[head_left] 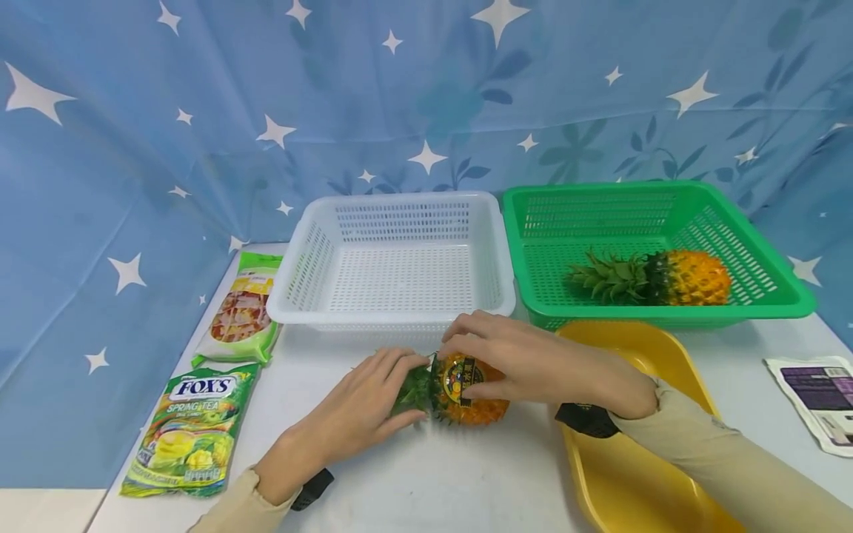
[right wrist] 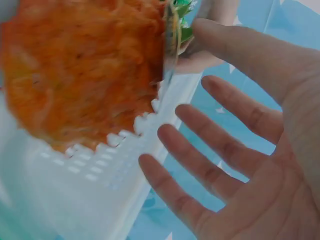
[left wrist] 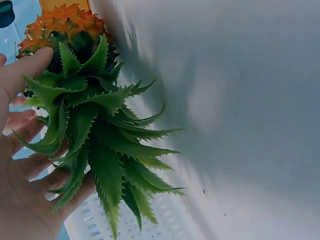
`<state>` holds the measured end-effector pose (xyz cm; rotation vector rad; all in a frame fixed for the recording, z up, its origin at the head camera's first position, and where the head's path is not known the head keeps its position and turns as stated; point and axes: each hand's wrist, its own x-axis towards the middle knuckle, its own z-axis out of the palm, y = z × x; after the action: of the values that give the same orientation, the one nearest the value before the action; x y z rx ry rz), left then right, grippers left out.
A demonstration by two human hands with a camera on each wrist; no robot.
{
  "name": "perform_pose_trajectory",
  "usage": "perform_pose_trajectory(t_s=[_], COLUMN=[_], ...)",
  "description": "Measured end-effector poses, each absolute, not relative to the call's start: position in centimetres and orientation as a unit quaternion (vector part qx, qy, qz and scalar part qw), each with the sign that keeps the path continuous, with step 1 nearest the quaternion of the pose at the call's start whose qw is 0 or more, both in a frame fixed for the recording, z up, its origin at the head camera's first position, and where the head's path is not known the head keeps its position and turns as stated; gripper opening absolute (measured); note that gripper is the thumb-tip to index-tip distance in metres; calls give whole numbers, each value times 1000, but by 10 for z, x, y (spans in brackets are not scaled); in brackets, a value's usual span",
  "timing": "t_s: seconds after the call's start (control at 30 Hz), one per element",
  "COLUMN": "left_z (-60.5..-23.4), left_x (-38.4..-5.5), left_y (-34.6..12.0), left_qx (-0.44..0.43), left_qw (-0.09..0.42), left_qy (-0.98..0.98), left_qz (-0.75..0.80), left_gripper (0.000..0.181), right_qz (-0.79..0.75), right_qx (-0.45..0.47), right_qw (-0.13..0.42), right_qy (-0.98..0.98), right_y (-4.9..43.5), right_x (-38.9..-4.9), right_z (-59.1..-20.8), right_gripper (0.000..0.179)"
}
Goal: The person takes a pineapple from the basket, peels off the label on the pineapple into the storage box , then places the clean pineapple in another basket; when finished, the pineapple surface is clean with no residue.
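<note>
A small orange pineapple (head_left: 489, 414) lies on its side on the white table, its green leaf crown (left wrist: 110, 135) toward the left. A round gold-and-black label (head_left: 460, 379) is on the fruit. My left hand (head_left: 363, 400) holds the pineapple where crown meets fruit, thumb on the near side and fingers behind the leaves. Over the fruit's right end my right hand (head_left: 496, 355) is spread. In the right wrist view its fingers (right wrist: 200, 150) are straight and apart from the fruit, the thumb tip close to the crown end.
Behind stands a white basket (head_left: 393, 318). At its right a green basket (head_left: 673, 314) holds another pineapple (head_left: 696, 277). A yellow bin (head_left: 626, 481) lies under my right forearm. Left are a Fox's candy bag (head_left: 193, 429) and a green snack bag (head_left: 243, 311); far right, a purple-white packet (head_left: 816, 400).
</note>
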<state>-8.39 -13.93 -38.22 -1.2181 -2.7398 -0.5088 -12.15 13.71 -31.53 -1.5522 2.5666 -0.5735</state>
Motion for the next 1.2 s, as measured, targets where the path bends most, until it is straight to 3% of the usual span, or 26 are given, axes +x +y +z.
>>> perform_pose_trajectory(t_s=[0.2, 0.53, 0.77, 1.03, 1.2], left_z=[-387, -391, -393, -393, -393], left_x=[-88, -89, -86, -84, -84], left_y=[-140, -139, -140, -142, -143], left_qx=[-391, -380, -367, -366, -368], left_qw=[35, 33, 40, 46, 50], left_qy=[-900, -906, -910, -909, -909], left_qz=[-188, -185, -188, -192, -191], left_gripper=[63, 64, 67, 69, 70], right_qz=[-149, -110, -67, -51, -51], right_qx=[-550, -563, -574, -598, -616], right_qw=[56, 52, 7, -80, -95], right_qy=[820, 818, 816, 796, 781], right_y=[125, 121, 118, 120, 124], right_x=[-127, -128, -124, -121, -118], right_z=[-313, -312, -310, -311, -307], right_gripper=[33, 30, 28, 9, 13])
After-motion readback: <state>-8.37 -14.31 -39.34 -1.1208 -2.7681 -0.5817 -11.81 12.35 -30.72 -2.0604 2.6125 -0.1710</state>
